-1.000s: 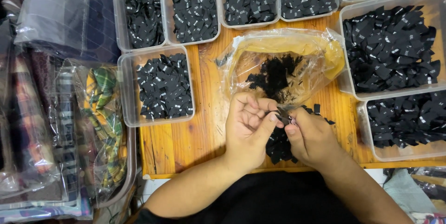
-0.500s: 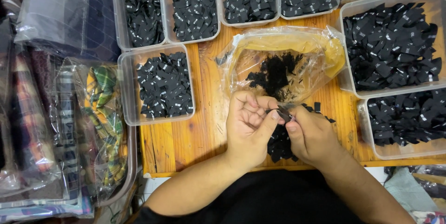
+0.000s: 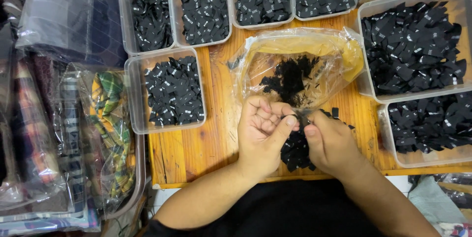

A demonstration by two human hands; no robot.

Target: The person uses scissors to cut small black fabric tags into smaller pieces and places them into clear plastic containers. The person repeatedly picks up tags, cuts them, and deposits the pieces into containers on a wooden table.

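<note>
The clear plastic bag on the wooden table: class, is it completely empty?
No. The clear plastic bag holds a clump of small black fabric labels, lying just beyond the left hand and right hand.

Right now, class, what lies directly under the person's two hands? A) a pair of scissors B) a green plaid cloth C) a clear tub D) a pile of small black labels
D: a pile of small black labels sits on the wooden table beneath both hands.
</note>
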